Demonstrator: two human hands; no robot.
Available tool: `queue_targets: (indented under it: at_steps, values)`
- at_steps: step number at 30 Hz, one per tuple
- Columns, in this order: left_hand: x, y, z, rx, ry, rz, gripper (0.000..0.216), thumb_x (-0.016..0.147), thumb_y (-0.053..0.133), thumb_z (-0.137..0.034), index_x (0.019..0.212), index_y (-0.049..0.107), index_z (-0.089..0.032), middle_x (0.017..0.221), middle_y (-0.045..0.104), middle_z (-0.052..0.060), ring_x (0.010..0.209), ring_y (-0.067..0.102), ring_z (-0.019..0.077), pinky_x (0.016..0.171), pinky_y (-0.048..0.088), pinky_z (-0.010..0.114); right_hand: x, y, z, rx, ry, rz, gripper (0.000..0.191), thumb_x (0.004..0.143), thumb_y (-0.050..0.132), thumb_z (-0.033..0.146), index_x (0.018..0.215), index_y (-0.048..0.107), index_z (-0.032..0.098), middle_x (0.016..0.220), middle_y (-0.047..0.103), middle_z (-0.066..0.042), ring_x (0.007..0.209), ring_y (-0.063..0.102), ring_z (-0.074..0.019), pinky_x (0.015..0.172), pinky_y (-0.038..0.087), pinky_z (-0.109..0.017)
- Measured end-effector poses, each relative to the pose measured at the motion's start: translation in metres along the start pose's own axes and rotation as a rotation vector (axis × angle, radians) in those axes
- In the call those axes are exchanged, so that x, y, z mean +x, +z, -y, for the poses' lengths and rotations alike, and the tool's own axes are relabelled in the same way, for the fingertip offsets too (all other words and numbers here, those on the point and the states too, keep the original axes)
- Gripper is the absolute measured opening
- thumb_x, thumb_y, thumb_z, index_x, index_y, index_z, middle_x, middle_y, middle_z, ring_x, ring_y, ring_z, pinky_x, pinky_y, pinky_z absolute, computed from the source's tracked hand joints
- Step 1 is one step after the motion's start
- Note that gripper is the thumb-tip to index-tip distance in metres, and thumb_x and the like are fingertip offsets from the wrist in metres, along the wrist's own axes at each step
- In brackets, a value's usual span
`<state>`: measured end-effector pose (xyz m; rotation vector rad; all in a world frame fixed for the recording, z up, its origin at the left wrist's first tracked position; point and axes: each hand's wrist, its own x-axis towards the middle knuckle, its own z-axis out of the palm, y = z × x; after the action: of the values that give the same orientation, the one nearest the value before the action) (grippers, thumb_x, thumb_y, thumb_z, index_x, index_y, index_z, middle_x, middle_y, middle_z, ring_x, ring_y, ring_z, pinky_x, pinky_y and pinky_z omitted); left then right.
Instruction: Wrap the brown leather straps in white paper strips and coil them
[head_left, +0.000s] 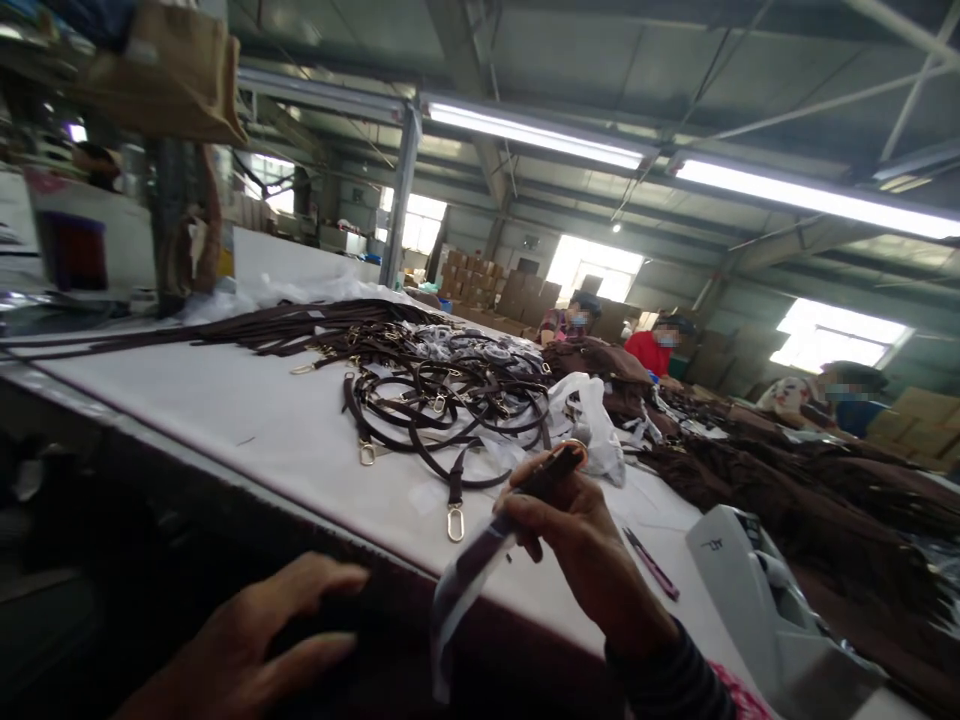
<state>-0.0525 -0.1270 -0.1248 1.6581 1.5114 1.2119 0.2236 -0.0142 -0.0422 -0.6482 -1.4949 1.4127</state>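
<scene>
My right hand is closed around a dark brown strap above the table's near edge. An orange-coppery ring shows at the strap's upper end, and its lower part hangs down in a pale, see-through wrapping. At the lower left, my left hand is slightly blurred, thumb and fingers apart, holding nothing. Beyond my hands lie coiled brown straps with gold metal clips. One clip lies just left of the held strap. Next to my right hand is a crumpled white plastic bag.
Purple-handled snips and a white tape dispenser-like device are to the right on the white table. Long flat straps stretch across the back left. Brown goods are heaped at right. Several people work beyond.
</scene>
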Motion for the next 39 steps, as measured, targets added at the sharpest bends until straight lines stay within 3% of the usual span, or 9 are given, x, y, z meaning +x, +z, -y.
queue_targets:
  at_steps: [3, 7, 9, 12, 16, 21, 26, 34, 39]
  values:
    - [0.043, 0.016, -0.035, -0.085, 0.081, 0.183, 0.054, 0.085, 0.077, -0.044, 0.138, 0.066, -0.035, 0.137, 0.069, 0.001, 0.125, 0.061, 0.0301, 0.100, 0.052, 0.033, 0.012, 0.021, 0.003, -0.012, -0.031, 0.077, 0.026, 0.079, 0.086, 0.030, 0.092, 0.067, 0.017, 0.074, 0.066, -0.001, 0.055, 0.053, -0.0109, 0.045, 0.038, -0.021]
    - [0.085, 0.040, -0.064, -0.406, 0.085, 0.460, 0.022, 0.087, 0.066, -0.031, 0.103, 0.073, -0.017, 0.074, 0.071, 0.000, 0.068, 0.063, 0.0178, 0.065, 0.049, 0.026, 0.016, 0.026, 0.013, -0.059, -0.065, 0.088, 0.024, 0.080, 0.085, 0.031, 0.091, 0.070, 0.017, 0.080, 0.067, -0.003, 0.061, 0.054, -0.0115, 0.046, 0.034, -0.020]
    - [0.090, 0.046, -0.059, -0.432, 0.052, 0.465, 0.017, 0.089, 0.063, -0.033, 0.087, 0.068, -0.016, 0.062, 0.064, -0.002, 0.056, 0.056, 0.0140, 0.058, 0.043, 0.024, 0.017, 0.020, 0.017, -0.070, -0.057, 0.041, 0.025, 0.083, 0.083, 0.035, 0.096, 0.072, 0.017, 0.087, 0.068, -0.004, 0.059, 0.048, -0.0082, 0.045, 0.028, -0.019]
    - [0.087, 0.044, -0.042, -0.302, 0.075, 0.362, 0.020, 0.091, 0.061, -0.032, 0.078, 0.063, -0.017, 0.068, 0.065, -0.002, 0.062, 0.059, 0.0146, 0.060, 0.044, 0.025, 0.025, 0.009, 0.021, -0.051, -0.033, -0.071, 0.029, 0.088, 0.079, 0.043, 0.098, 0.073, 0.017, 0.085, 0.065, -0.003, 0.055, 0.037, -0.0050, 0.044, 0.021, -0.019]
    - [0.087, 0.038, -0.034, -0.245, 0.075, 0.226, 0.019, 0.089, 0.064, -0.032, 0.077, 0.064, -0.017, 0.069, 0.063, -0.002, 0.065, 0.060, 0.0151, 0.062, 0.044, 0.025, 0.038, 0.008, 0.024, -0.088, -0.030, -0.056, 0.027, 0.083, 0.084, 0.040, 0.091, 0.074, 0.016, 0.071, 0.059, 0.001, 0.054, 0.041, -0.0072, 0.043, 0.029, -0.020]
    - [0.094, 0.034, -0.030, -0.637, -0.087, 0.444, 0.029, 0.081, 0.078, -0.042, 0.085, 0.068, -0.015, 0.060, 0.064, -0.001, 0.049, 0.050, 0.0109, 0.050, 0.035, 0.022, 0.039, 0.016, 0.041, -0.141, -0.067, 0.153, 0.020, 0.082, 0.083, 0.033, 0.090, 0.080, 0.016, 0.075, 0.064, -0.003, 0.063, 0.050, -0.0123, 0.049, 0.040, -0.023]
    - [0.097, 0.039, -0.016, -0.865, -0.088, 0.546, 0.032, 0.079, 0.084, -0.042, 0.089, 0.075, -0.013, 0.058, 0.064, 0.002, 0.046, 0.051, 0.0098, 0.047, 0.035, 0.020, 0.033, 0.011, 0.055, -0.182, -0.121, 0.212, 0.011, 0.083, 0.082, 0.026, 0.092, 0.083, 0.020, 0.094, 0.069, -0.008, 0.078, 0.056, -0.0181, 0.055, 0.044, -0.027]
    - [0.088, 0.045, -0.021, -0.944, -0.131, 0.700, 0.039, 0.089, 0.074, -0.049, 0.096, 0.076, -0.011, 0.062, 0.069, 0.006, 0.051, 0.060, 0.0128, 0.051, 0.041, 0.021, 0.028, 0.001, 0.063, -0.231, -0.108, 0.321, 0.009, 0.083, 0.080, 0.024, 0.090, 0.084, 0.019, 0.094, 0.068, -0.009, 0.077, 0.058, -0.0192, 0.054, 0.044, -0.027]
    - [0.095, 0.047, -0.036, -0.768, -0.039, 0.571, 0.039, 0.081, 0.081, -0.048, 0.093, 0.075, -0.012, 0.069, 0.073, 0.006, 0.055, 0.060, 0.0135, 0.055, 0.044, 0.024, 0.030, 0.013, 0.043, -0.275, -0.046, 0.192, 0.019, 0.083, 0.082, 0.033, 0.086, 0.080, 0.014, 0.071, 0.063, -0.003, 0.055, 0.051, -0.0118, 0.047, 0.038, -0.025]
